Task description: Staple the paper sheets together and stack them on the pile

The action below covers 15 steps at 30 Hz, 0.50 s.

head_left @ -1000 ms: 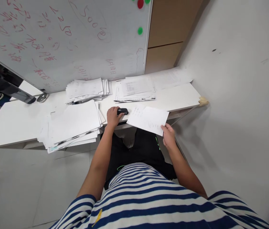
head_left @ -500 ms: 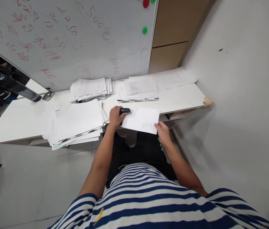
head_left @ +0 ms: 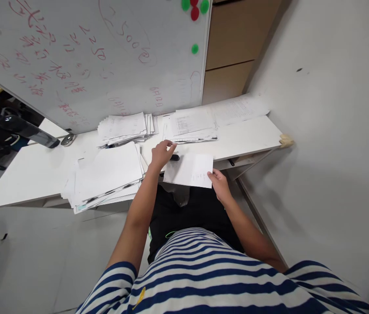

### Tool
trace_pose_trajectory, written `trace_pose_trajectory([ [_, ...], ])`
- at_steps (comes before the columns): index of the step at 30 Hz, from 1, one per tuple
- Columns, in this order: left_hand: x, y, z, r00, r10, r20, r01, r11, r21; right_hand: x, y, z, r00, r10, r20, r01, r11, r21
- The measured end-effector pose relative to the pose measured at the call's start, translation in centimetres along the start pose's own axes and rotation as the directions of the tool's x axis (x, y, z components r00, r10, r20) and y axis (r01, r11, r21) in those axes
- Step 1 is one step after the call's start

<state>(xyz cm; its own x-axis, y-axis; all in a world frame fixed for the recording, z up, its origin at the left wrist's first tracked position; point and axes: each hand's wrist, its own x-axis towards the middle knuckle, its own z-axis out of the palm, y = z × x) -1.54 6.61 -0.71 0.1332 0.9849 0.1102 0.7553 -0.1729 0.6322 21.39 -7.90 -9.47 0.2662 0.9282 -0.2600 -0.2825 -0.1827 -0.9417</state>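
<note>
My right grip pinched a white sheet at its three o'clock edge, the near side jutting past the desk. My left grip bent over a black stapler by the sheet's ten o'clock corner; whether it touched, I could not tell. A near stack lay at my ten o'clock, a back stack at eleven, another pile at twelve.
</note>
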Motion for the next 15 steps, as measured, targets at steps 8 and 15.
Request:
trace_pose_trajectory([
  [8,3.5,2.8,4.2,0.995,-0.095,0.030,0.085,0.968,0.236,-0.4,0.4,-0.1,0.998,0.067,0.002,-0.067,0.998,-0.022],
  [15,3.0,2.2,6.5,0.995,-0.068,0.077,0.022,0.875,0.484,-0.4,2.1,-0.2,0.997,0.073,0.011,-0.072,0.996,-0.045],
])
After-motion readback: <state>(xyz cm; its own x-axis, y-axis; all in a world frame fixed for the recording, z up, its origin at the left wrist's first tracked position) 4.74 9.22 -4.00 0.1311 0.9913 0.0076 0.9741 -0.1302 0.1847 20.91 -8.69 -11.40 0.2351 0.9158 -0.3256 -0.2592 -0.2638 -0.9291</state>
